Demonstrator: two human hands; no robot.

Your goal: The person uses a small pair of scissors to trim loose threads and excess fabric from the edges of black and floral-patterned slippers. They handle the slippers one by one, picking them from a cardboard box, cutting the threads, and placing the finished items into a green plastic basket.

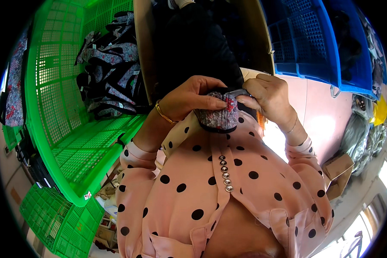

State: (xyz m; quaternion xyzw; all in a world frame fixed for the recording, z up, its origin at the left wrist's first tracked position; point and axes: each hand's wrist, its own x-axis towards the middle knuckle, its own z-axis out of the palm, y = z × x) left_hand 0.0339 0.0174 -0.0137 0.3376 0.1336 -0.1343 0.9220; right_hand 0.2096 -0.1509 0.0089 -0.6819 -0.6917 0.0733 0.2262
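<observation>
My left hand (192, 95), with a gold bangle at the wrist, grips a floral fabric piece (217, 117) with dark edging. Its thumb presses on the patterned face, which looks ribbed or gathered near the top. Closed at the upper right of the piece, my right hand (267, 95) holds a small grey metal tool (236, 92). The tool's exposed end lies against the dark upper edge of the fabric; most of it is hidden in my fingers, so its kind is unclear. The piece is held in front of my dotted shirt, above my lap.
A large green crate (56, 107) on the left holds several similar floral pieces (112, 64). Ahead stands a cardboard box (260, 38) with dark contents. Blue crates (331, 47) are at the far right, above clear plastic bags (357, 133). Another green crate (56, 219) sits lower left.
</observation>
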